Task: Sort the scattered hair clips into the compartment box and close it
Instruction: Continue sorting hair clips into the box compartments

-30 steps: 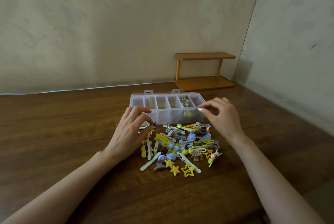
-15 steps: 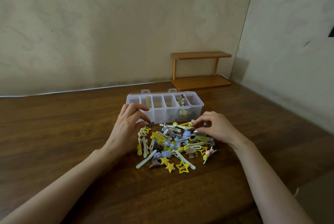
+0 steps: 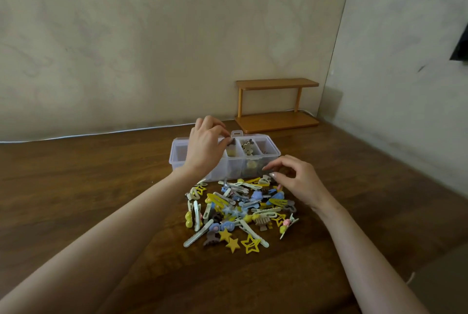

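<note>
A clear plastic compartment box (image 3: 274,153) stands open on the wooden table, with a few clips in its middle and right cells. In front of it lies a heap of hair clips (image 3: 240,208), yellow, blue, cream and brown. My left hand (image 3: 206,149) hovers over the box's middle cells and pinches a small brown clip (image 3: 231,142) at its fingertips. My right hand (image 3: 296,182) hangs over the pile's far right edge, fingers curled downward toward the clips; whether it holds one is hidden.
A small two-tier wooden shelf (image 3: 277,105) stands against the wall behind the box. A white cable (image 3: 101,134) runs along the table's back edge. The table's front right edge (image 3: 417,260) drops off near my right forearm.
My left hand has lifted from the pile's left side to above the box, carrying a brown clip. My right hand came down from the box to the pile and stays there.
</note>
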`<state>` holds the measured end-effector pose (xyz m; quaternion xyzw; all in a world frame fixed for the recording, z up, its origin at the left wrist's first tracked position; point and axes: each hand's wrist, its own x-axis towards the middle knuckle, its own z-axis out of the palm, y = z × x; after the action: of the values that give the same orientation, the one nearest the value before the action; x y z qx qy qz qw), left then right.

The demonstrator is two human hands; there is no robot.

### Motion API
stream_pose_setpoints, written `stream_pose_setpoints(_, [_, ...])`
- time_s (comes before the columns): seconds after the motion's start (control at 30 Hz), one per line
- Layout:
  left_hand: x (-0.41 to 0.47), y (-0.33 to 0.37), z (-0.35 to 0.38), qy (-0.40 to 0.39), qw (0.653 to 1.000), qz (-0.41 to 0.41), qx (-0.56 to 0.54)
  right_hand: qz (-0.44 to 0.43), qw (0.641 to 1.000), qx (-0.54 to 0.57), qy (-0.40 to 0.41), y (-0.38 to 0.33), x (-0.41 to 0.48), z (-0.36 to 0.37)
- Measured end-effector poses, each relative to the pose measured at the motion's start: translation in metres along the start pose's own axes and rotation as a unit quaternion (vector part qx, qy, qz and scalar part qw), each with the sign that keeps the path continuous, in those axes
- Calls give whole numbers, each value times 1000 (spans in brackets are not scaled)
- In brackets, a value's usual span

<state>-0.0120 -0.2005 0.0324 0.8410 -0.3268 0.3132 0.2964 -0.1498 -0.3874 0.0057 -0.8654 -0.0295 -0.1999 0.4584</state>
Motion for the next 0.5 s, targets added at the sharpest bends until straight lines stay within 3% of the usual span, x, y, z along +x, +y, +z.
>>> stream_pose_setpoints(0.17, [2,2,7,-13,999,-35,14,1,997,73,20,0,2,-2])
stream_pose_setpoints(0.3, [-19,14,-2,-15,998,51,-40,12,990,141,-4,-4,2,-1])
stream_pose_setpoints(0.5, [-50,41,-4,-116,978,151,-83,39,973,225,-16,-13,1,-2])
